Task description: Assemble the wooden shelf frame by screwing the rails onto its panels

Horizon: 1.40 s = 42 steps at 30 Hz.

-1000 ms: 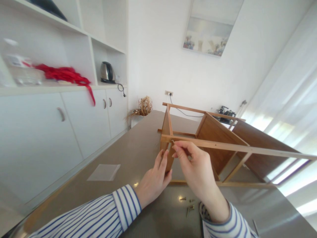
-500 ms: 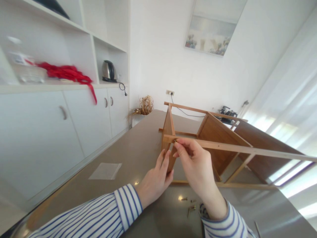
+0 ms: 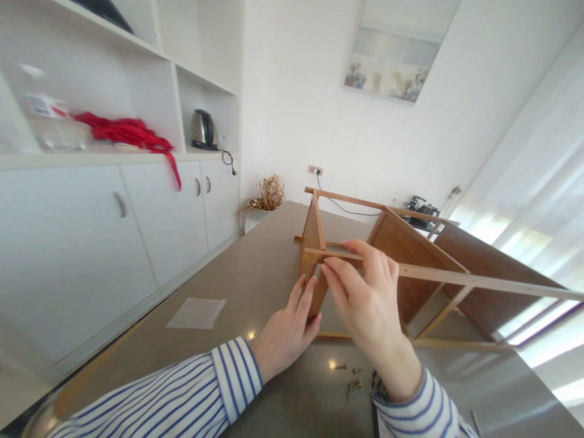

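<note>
A wooden shelf unit (image 3: 440,275) with brown panels lies on its side on the table. My left hand (image 3: 283,337) grips the end panel (image 3: 311,228) below the near rail, fingers along one face and thumb at the edge. At the same corner, my right hand (image 3: 371,298) pinches a small screw against the underside of the rail; the fingertips mostly hide it. One finger of that hand is raised over the rail. Several loose brass-coloured screws (image 3: 354,384) lie on the table below my right wrist.
On the grey table (image 3: 150,371) lies a clear plastic bag (image 3: 196,313), left of my hands. A thin metal rod (image 3: 475,423) is by my right sleeve. White cabinets (image 3: 91,231) line the left side, with a kettle (image 3: 203,129) and red cloth (image 3: 125,132) above. Dried plants (image 3: 271,193) stand beyond the table.
My right hand has turned at the rail corner, and one finger has lifted away from the pinch. The left hand keeps its hold, and the shelf unit has not moved.
</note>
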Each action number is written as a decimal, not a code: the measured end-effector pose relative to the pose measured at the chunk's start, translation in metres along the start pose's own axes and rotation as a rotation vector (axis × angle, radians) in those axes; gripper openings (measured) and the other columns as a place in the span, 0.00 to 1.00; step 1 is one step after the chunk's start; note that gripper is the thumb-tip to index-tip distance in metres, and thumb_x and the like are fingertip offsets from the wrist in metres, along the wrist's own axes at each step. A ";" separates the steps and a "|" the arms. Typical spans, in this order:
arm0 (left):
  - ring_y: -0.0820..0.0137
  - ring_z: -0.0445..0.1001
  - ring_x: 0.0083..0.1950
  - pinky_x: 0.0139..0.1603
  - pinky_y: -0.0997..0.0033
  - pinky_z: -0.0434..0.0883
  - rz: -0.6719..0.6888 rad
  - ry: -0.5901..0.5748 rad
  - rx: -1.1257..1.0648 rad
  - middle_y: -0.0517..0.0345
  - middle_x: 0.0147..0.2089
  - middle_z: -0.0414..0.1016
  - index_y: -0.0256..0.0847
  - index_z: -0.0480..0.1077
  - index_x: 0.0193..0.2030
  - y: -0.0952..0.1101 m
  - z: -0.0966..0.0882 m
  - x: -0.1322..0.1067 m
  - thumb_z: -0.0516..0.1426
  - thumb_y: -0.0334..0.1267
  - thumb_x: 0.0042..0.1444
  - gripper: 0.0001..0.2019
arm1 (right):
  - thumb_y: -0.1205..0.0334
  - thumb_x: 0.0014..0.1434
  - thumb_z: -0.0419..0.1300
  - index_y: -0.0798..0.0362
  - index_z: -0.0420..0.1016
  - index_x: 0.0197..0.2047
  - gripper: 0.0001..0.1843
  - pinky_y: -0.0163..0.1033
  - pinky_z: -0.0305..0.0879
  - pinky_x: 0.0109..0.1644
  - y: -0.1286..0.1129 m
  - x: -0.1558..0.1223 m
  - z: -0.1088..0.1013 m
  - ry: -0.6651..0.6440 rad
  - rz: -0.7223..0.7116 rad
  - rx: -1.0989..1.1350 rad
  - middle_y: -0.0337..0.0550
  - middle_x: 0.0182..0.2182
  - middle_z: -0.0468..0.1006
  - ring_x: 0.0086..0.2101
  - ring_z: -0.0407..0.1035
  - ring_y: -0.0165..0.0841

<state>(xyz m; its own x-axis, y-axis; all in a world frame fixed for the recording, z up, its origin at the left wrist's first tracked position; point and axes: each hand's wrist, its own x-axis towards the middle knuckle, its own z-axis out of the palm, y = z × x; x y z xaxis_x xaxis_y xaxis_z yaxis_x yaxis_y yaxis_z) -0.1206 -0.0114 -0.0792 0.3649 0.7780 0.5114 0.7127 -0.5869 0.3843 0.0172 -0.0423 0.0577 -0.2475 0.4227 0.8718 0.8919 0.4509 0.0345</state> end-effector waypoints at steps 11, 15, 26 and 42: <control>0.71 0.75 0.33 0.37 0.69 0.72 -0.116 0.012 -0.231 0.48 0.51 0.72 0.38 0.52 0.60 -0.015 -0.031 0.006 0.46 0.43 0.63 0.21 | 0.63 0.64 0.54 0.51 0.75 0.39 0.08 0.44 0.63 0.50 0.012 0.010 -0.004 -0.154 -0.064 0.192 0.46 0.42 0.79 0.44 0.71 0.36; 0.67 0.74 0.33 0.35 0.68 0.69 -0.187 -0.073 -0.150 0.54 0.35 0.74 0.39 0.62 0.44 -0.027 -0.032 0.020 0.46 0.50 0.63 0.16 | 0.64 0.64 0.55 0.51 0.73 0.37 0.06 0.44 0.62 0.50 0.009 0.007 -0.003 -0.129 -0.073 0.197 0.45 0.42 0.79 0.44 0.71 0.36; 0.66 0.74 0.36 0.36 0.71 0.66 -0.078 -0.218 -0.068 0.54 0.37 0.74 0.41 0.62 0.38 -0.034 -0.017 0.026 0.45 0.45 0.65 0.11 | 0.64 0.64 0.54 0.51 0.74 0.37 0.07 0.44 0.62 0.50 0.009 0.006 0.001 -0.106 -0.076 0.165 0.46 0.41 0.79 0.44 0.72 0.36; 0.68 0.72 0.33 0.33 0.72 0.64 -0.091 -0.204 -0.141 0.57 0.33 0.71 0.42 0.58 0.34 -0.032 -0.018 0.028 0.46 0.44 0.64 0.09 | 0.66 0.64 0.54 0.51 0.71 0.36 0.06 0.44 0.60 0.49 0.005 0.005 0.001 -0.077 -0.074 0.153 0.46 0.41 0.78 0.43 0.71 0.35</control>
<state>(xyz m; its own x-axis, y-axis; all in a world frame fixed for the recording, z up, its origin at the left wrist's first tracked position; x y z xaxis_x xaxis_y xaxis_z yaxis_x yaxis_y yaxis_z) -0.1441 0.0249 -0.0638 0.4270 0.8495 0.3097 0.6625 -0.5271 0.5322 0.0198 -0.0374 0.0621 -0.3439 0.4403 0.8294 0.8034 0.5952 0.0171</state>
